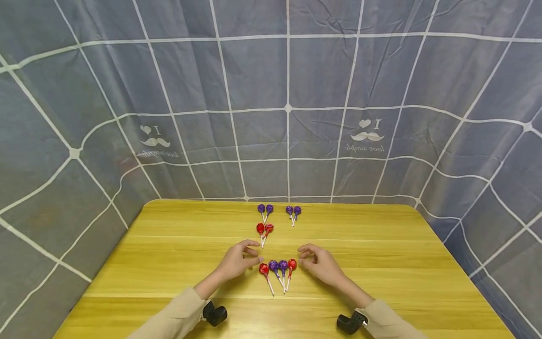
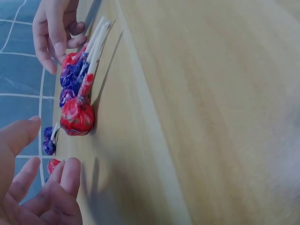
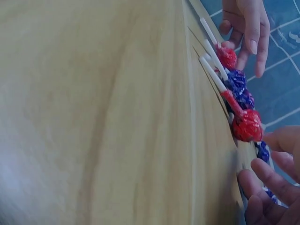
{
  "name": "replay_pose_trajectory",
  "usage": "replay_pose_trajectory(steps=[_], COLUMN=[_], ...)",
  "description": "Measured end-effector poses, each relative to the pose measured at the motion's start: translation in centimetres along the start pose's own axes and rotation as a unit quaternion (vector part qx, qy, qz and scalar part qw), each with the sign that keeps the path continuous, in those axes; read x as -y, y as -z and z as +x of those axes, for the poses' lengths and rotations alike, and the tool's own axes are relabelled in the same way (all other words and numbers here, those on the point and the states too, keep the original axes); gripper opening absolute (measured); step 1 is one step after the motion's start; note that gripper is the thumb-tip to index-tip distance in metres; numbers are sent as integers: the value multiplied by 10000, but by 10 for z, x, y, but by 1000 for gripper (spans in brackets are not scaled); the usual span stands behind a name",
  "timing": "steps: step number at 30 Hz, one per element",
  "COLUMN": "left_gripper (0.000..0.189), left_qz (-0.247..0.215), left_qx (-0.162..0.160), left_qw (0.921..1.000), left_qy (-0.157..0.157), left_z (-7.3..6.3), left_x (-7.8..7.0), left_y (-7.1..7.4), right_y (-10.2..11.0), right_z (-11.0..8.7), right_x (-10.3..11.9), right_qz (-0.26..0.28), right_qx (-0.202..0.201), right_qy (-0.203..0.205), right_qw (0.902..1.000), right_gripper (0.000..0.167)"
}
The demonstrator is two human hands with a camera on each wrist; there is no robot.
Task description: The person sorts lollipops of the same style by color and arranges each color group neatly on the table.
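My left hand (image 1: pixel 239 260) hovers over the table with loosely bent fingers, holding nothing. Its thumb tip is right by a red lollipop (image 1: pixel 264 269) at the left end of the front row. Two purple lollipops (image 1: pixel 278 266) lie side by side in the middle of that row, their sticks converging toward me. At its right end lies another red lollipop (image 1: pixel 292 264). Close beside that one is my right hand (image 1: pixel 320 265), fingers relaxed and slightly curled, with nothing in its grasp. In the right wrist view, the right thumb nearly meets the nearer red lollipop (image 3: pixel 247 125).
Beyond the hands, a pair of red lollipops (image 1: pixel 264 229) lies left of centre. Farther back are a left purple pair (image 1: pixel 265 209) and a right purple pair (image 1: pixel 293 210), sticks crossing. The wooden table (image 1: pixel 364 245) ends at a grey gridded curtain (image 1: pixel 262 136).
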State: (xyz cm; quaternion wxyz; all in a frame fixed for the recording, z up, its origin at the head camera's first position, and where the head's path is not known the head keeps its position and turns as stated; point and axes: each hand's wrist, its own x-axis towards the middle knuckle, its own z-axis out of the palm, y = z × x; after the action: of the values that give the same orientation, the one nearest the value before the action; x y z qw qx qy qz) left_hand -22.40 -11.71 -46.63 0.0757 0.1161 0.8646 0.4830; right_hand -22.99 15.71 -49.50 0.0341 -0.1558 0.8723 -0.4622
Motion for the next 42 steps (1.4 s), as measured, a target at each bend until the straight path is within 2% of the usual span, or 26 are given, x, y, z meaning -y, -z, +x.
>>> replay_pose_trajectory(steps=[4, 8, 18, 28, 35, 42], left_gripper=[46, 46, 40, 33, 31, 30], left_qz=[-335, -483, -196, -175, -49, -2], left_qx=[188, 329, 338, 377, 501, 554], left_qw=[9993, 9983, 9990, 9985, 9982, 9984], left_qy=[-35, -58, -204, -355, -318, -120], left_z=[-3, -5, -8, -7, -5, -6], left_x=[2, 2, 4, 3, 2, -1], left_y=[-1, -3, -12, -14, -14, -14], right_y=[-3, -6, -9, -6, -7, -7], right_z=[-2, -2, 1, 0, 0, 1], right_x=[1, 1, 1, 6, 7, 7], right_qz=[44, 84, -332, -403, -469, -568], right_qx=[39, 98, 385, 474, 398, 395], right_qy=[77, 119, 55, 41, 9, -42], right_qw=[10000, 9998, 9987, 9981, 9981, 9976], right_gripper=[29, 31, 37, 31, 29, 30])
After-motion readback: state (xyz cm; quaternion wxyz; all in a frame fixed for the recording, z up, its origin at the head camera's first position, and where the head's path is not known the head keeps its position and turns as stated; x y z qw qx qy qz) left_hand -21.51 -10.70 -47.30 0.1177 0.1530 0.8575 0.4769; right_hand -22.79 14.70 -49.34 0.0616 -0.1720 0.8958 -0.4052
